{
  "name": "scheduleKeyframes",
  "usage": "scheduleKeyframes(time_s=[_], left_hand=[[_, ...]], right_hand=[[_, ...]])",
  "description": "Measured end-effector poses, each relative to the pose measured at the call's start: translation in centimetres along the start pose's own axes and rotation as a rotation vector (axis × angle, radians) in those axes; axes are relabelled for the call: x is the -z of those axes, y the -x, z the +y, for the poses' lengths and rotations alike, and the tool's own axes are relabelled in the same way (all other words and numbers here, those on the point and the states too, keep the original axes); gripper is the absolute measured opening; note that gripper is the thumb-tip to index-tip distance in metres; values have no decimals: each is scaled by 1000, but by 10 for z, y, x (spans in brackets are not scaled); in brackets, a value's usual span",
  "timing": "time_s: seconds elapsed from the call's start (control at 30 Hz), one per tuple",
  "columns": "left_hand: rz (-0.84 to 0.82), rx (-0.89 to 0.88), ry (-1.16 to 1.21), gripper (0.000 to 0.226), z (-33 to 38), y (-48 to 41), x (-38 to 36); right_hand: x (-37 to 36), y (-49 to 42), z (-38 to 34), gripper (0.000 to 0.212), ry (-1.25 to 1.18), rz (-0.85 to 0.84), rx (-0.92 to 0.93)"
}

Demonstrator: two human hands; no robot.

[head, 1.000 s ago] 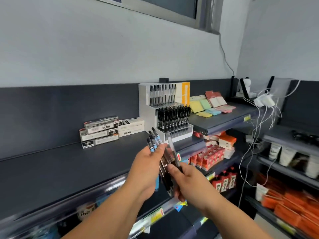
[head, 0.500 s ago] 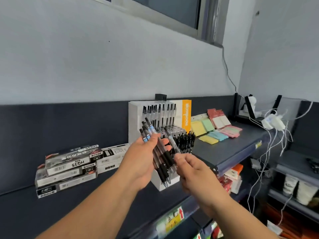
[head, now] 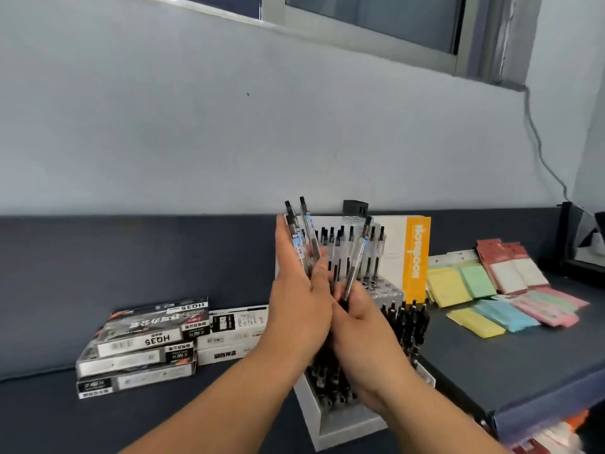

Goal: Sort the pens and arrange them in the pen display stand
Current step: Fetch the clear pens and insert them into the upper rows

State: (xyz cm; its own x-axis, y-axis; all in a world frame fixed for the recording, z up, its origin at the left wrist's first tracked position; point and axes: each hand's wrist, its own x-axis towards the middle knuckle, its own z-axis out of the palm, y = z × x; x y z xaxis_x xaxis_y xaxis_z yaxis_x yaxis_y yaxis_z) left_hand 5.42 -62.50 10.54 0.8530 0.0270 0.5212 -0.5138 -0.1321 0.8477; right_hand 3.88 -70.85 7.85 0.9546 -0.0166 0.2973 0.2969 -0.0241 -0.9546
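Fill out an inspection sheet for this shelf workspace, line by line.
Surface: dark shelf, matte.
Job's things: white pen display stand, rows partly filled; bunch of pens; single pen.
Clutter: stacked pen boxes left of the stand; coloured sticky notes on its right.
Grips: left hand holds the bunch upright; right hand grips the single pen in front of the stand.
Cables: one cable down the wall, right.
Surroundings: window above.

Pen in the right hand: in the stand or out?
Out: the right hand pinches the clear pen, tilted, above the pen display stand.
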Motion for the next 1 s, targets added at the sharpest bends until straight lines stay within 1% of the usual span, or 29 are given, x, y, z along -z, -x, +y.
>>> scheduleKeyframes(time_s=[0.03, 0.1, 0.17, 0.2, 0.27, 0.37, 0.4, 0.53, 0.7, 0.77, 0.83, 0.87, 0.93, 1.0], left_hand=[[27, -5, -40, 74, -1, -4, -4], [72, 7, -104, 72, -1, -15, -13], [103, 11, -117, 67, 0, -23, -22], [118, 13, -118, 65, 2, -26, -26], [148, 11, -139, 61, 4, -30, -33], [164, 23, -164, 63, 4, -32, -46], [158, 23, -162, 64, 2, -32, -50], [141, 39, -179, 63, -3, -39, -55], [136, 72, -154, 62, -1, -46, -49], [130, 70, -155, 62, -2, -47, -46], [139, 59, -183, 61, -2, -47, -43], [142, 55, -200, 61, -3, -47, -41], [137, 49, -204, 61, -6, -49, -39], [129, 55, -196, 61, -9, -49, -38]], right_hand=[[5, -7, -1, 15, -37, -63, -24], [21, -20, -7, 21, -101, -190, -87], [42, -30, -14, 27, -76, -290, -117], [53, -35, -16, 29, -38, -313, -112], [72, -46, -22, 30, 49, -305, -66], [93, -67, -23, 42, 245, -246, 58], [98, -75, -21, 43, 266, -228, 89], [107, -96, -19, 28, 140, -229, 60], [114, -105, -22, 15, 124, -275, 47], [114, -106, -24, 18, 93, -299, 32], [114, -108, -26, 29, 21, -308, 6], [114, -110, -27, 30, -9, -297, -7], [115, -115, -28, 20, -53, -244, -27], [114, -119, -27, 12, -13, -176, -7]])
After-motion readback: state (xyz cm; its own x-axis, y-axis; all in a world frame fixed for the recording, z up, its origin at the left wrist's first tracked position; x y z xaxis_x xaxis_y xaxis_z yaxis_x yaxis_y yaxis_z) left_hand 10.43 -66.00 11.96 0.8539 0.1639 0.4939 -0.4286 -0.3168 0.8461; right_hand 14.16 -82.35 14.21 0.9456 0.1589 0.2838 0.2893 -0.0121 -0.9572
